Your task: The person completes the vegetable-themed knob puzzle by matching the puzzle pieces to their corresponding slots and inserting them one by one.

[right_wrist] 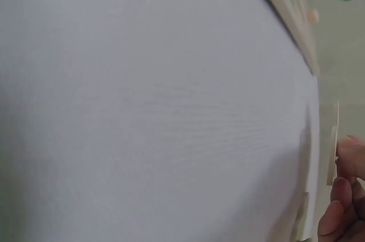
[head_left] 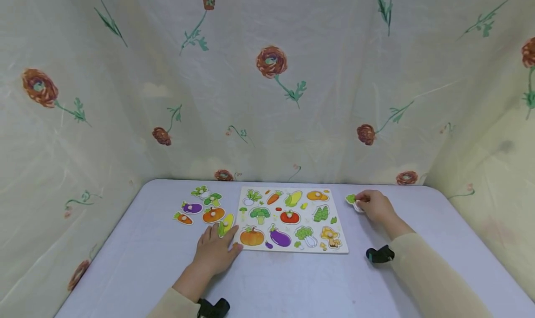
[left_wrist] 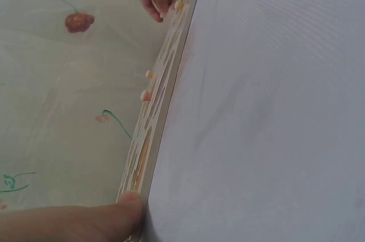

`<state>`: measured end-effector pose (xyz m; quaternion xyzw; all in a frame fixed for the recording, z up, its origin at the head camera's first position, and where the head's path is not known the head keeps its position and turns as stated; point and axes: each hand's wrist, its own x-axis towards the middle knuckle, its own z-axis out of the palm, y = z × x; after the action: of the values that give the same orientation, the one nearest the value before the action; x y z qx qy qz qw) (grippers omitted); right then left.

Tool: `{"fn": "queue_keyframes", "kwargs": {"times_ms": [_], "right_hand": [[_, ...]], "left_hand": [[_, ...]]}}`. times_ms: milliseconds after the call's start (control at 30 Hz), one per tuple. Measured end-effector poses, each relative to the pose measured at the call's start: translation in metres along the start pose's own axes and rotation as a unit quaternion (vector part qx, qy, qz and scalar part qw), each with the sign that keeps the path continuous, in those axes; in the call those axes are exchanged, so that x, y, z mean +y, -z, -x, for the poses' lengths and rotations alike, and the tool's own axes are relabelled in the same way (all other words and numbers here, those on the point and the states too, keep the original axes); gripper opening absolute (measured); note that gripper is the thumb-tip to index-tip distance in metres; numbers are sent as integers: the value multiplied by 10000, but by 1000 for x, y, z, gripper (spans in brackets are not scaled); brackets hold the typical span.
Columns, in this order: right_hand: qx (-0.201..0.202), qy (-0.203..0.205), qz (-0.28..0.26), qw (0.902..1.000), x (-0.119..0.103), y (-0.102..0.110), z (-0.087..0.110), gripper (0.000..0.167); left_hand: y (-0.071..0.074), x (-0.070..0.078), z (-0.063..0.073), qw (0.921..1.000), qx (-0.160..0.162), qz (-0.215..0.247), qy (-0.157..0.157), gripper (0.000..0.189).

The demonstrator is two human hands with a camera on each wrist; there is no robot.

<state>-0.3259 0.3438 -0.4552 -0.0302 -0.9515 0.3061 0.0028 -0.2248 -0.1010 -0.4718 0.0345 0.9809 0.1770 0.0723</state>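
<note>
My left hand [head_left: 217, 250] lies with fingers spread at the lower left corner of a white vegetable puzzle board [head_left: 273, 249]. In the left wrist view its thumb [left_wrist: 130, 210] rests on the board's near edge. A yellow corn piece [head_left: 226, 224] is right at its fingertips, partly covered by them. Beyond the board's right side, my right hand [head_left: 378, 209] pinches a green-and-white vegetable puzzle piece [head_left: 351, 198], mostly hidden by the fingers. In the right wrist view that thin piece [right_wrist: 334, 156] appears edge-on between thumb and fingers.
Left of the board lie loose knobbed pieces: radish [head_left: 200, 192], broccoli [head_left: 213, 199], eggplant [head_left: 192, 208], carrot [head_left: 183, 218] and pumpkin [head_left: 213, 215]. Knobs stand up on the board's tomato [head_left: 290, 217], oranges [head_left: 317, 196] and mushroom [head_left: 331, 237]. A flowered curtain [head_left: 326, 146] surrounds the table.
</note>
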Motion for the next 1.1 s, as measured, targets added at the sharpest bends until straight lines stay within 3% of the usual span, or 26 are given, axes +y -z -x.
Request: {"fn": "queue_keyframes", "kwargs": {"times_ms": [467, 700, 1100], "right_hand": [[-277, 383, -92, 9988, -27, 7, 28, 21], [-394, 369, -193, 9984, -39, -2, 42, 23], [-548, 889, -347, 9939, -65, -20, 69, 13]], "left_hand": [[2, 1, 3, 10000, 11, 0, -30, 60], [2, 1, 2, 10000, -21, -22, 5, 61], [-2, -2, -2, 10000, -8, 4, 45, 61]]}}
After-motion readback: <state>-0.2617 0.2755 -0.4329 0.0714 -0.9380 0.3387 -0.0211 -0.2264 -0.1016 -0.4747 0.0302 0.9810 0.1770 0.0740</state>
